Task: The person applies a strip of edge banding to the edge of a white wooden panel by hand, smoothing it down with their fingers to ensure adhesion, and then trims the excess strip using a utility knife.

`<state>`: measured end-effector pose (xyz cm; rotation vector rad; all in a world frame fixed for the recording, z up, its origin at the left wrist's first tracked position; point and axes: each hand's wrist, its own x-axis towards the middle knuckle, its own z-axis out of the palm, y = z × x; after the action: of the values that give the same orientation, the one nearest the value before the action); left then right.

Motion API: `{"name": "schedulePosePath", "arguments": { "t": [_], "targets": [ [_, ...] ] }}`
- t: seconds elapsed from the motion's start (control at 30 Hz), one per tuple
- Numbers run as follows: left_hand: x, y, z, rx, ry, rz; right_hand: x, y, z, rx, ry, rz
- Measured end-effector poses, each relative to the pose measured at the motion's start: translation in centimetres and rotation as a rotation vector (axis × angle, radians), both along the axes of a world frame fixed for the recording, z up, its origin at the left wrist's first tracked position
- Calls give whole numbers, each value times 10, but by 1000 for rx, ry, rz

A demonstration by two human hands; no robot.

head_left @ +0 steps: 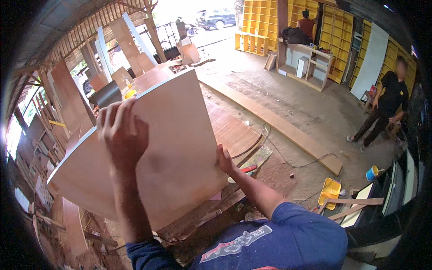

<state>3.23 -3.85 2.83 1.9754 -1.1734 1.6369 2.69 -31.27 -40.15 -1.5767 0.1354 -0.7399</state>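
Left hand: the left hand (122, 132) lies spread, palm down, on the face of the large pale plywood panel (175, 135), fingers curled over its upper-left edge, gripping the board there.
Right hand: the right hand (223, 159) is pressed against the panel's right edge, low down, fingers wrapped behind the board so that only the thumb and knuckles show; it is clamped on that edge.
Panel: a broad, thin, light-brown sheet with one curved side on the left; it is held up tilted between both hands, above a cluttered workbench (211, 216), not resting flat on it.
Workbench: dark, strewn with offcuts and strips of wood; it shows below the panel's lower edge and lower-right corner.
Curved brown board (234, 132): lies just beyond the panel's right edge, partly hidden by it.
Long wooden plank (288, 130): lies on the dirt floor, running diagonally, well apart from the panel.
Yellow plastic dustpan (330, 189): on the floor to the right, near a small blue and yellow cup (372, 173).
Yellow shelf units (261, 22): stand at the far side of the workshop.
Other person: a person in black clothes (389, 101) stands at the far right, well away from the panel.
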Motion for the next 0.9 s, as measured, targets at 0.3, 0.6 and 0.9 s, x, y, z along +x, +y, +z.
{"name": "schedulePosePath", "arguments": {
  "t": [0.3,0.6,0.9],
  "targets": [
    [38,115,-7,122,-60,198,24,-2,-28,-750,-272,-364],
    [62,137,-25,72,-179,321,-43,-5,120,-1013,-580,-835],
    [47,129,-20,40,-8,260,-65,57,417,-1173,-617,-361]
  ]
}}
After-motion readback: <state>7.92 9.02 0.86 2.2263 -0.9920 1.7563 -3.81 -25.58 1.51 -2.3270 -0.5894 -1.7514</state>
